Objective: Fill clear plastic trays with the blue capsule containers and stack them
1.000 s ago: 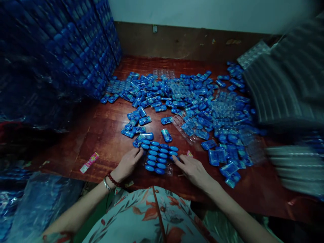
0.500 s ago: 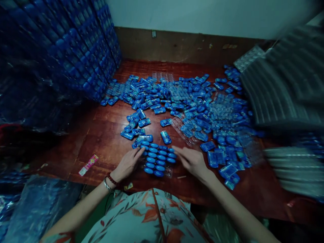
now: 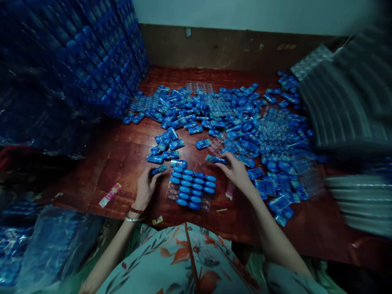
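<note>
Two blue containers pinched, 1 in L hand (image 3: 146,184), 1 in R hand (image 3: 235,169), above table (image 3: 122,163).

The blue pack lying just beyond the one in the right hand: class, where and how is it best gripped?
Pinch the blue pack across its middle by the two long sides, probably from above and slightly left. It lies flat and is longer than wide, with tabletop showing beside it; its right end lies close to a clear plastic tray.
</note>
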A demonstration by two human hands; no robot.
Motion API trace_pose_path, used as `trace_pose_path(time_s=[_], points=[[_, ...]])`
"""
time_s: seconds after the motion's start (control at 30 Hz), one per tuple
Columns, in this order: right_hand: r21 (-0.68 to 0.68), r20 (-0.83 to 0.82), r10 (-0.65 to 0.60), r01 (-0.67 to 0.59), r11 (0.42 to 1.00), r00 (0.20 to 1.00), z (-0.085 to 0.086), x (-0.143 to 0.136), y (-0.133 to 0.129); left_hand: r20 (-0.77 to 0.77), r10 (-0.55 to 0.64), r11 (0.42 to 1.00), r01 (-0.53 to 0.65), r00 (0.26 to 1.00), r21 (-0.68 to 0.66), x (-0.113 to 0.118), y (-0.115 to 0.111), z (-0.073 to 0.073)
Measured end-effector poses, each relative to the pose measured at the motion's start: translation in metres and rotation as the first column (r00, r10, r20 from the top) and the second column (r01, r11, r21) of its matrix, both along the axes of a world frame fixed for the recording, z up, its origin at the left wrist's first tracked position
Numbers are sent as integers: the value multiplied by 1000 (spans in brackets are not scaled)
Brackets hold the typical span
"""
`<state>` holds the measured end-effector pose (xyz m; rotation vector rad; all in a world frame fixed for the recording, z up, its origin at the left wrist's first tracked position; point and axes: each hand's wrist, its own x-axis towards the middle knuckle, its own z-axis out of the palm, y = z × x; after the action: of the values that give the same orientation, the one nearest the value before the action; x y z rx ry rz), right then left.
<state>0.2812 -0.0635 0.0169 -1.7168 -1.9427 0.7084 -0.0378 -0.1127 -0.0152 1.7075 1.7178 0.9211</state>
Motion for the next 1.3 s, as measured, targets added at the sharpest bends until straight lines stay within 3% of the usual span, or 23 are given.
trace_pose_path(time_s=[0.1, 0.17, 0.27, 0.33, 0.4, 0.53, 0.63, 0.73, 0.83, 0.9, 1.0, 1.1, 1.17, 1.23, 1.3], points=[[8, -174, -121, 125, 992, 977, 14, 28, -48, -73, 70, 995, -65, 995, 70, -15, -28, 13], [-50, -272, -166, 159, 986, 948, 19, 36, -80, -139, 50, 995, -36, 989, 96, -19, -44, 20], [-125, -295, -222, 193, 973, 929, 12, 26, -114, -136, 7, 989, 13, 991, 150, -9, -59, 22], [-67, -272, -211, 200, 977, 939, -1, 9, -125, -115, 9, 975, 17, 993, 220, 2, -60, 16], [86, -243, -117, 142, 986, 963, -16, -7, -128, -141, -44, 956, 83, 989, 282, 10, -57, 8], [313, -63, 123, -97, 945, 990, -30, -19, -124, -292, -269, 887, 354, 918, 297, 12, -46, -1], [288, 193, 246, -295, 911, 950, -19, -17, -118, -394, -400, 817, 517, 827, 256, 8, -40, 9], [220, 435, 318, -442, 870, 842, 0, -22, -110, -488, -510, 737, 652, 709, 178, 6, -32, 27], [174, 586, 375, -563, 808, 718, 12, -34, -100, -539, -576, 699, 712, 615, 66, 8, -24, 42], [146, 634, 392, -601, 786, 666, 14, -42, -95, -553, -617, 672, 741, 560, 0, 10, -21, 46], [111, 674, 376, -590, 799, 636, 15, -47, -94, -566, -655, 635, 771, 500, -54, 13, -22, 44], [101, 684, 351, -559, 823, 640, 21, -42, -96, -569, -634, 658, 752, 524, -41, 11, -28, 38], [169, 644, 314, -530, 831, 698, 28, -38, -91, -567, -591, 686, 727, 574, 22, 7, -33, 32], [265, 547, 256, -455, 850, 797, 35, -37, -75, -543, -517, 731, 671, 662, 122, 1, -34, 27], [263, 428, 207, -340, 903, 880, 38, -44, -46, -470, -373, 833, 512, 800, 210, -5, -26, 19]])
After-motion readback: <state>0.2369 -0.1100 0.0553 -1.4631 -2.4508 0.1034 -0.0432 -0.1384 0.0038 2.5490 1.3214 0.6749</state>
